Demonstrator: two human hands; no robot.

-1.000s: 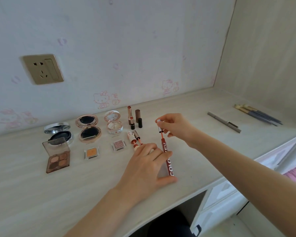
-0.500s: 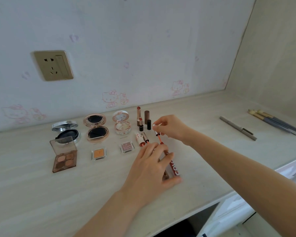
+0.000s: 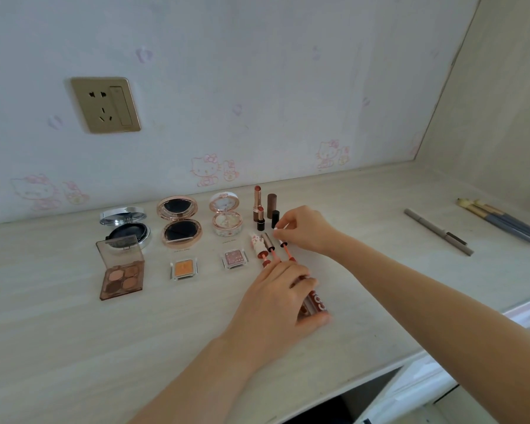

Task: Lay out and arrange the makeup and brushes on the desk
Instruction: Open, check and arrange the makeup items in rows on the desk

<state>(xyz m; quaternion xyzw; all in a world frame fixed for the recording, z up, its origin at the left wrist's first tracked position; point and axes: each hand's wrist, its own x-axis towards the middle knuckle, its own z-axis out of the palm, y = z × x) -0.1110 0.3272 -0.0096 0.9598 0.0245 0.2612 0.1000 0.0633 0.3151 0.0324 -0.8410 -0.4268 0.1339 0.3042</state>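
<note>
Two grips worked: right grip point(image 3: 306, 229) pinched the wand point(image 3: 288, 254) beside the lipsticks point(image 3: 256, 205), left grip point(image 3: 273, 301) clasped the tube point(image 3: 317, 302); setting both down straight seemed wisest.

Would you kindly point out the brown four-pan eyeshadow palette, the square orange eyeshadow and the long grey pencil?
Brown four-pan eyeshadow palette point(image 3: 122, 279): head view, middle of its base.
Square orange eyeshadow point(image 3: 184, 268): head view, the orange powder.
Long grey pencil point(image 3: 438, 232): head view, mid-barrel.
</note>
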